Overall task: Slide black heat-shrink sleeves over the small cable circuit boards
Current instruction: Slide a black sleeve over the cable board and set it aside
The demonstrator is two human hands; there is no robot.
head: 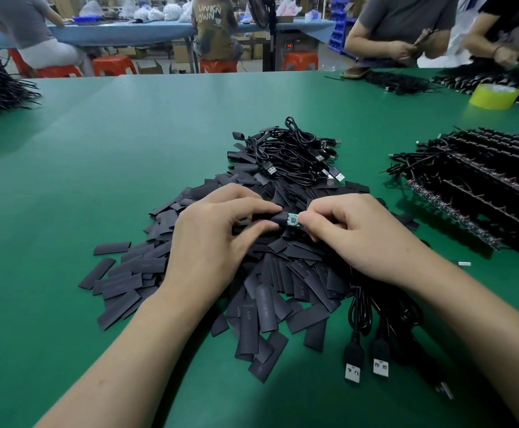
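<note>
A wide green-topped bench fills the view. At its middle lies a sprawling heap of flat black heat-shrink sleeves, most of them scattered toward the near left. On the right sits a stacked bank of black cables with rows of small boards, and beyond the heap, on its far side, a tangle of coiled black USB cables. Two black USB plugs lie near the right forearm (their leads run back under it).

Above the heap, the left hand pinches one black sleeve between thumb and forefinger. The right hand has its fingers closed on the far-right end of a small green circuit board. The board's left end meets the sleeve's mouth; most of it shows bare between the two hands.
</note>
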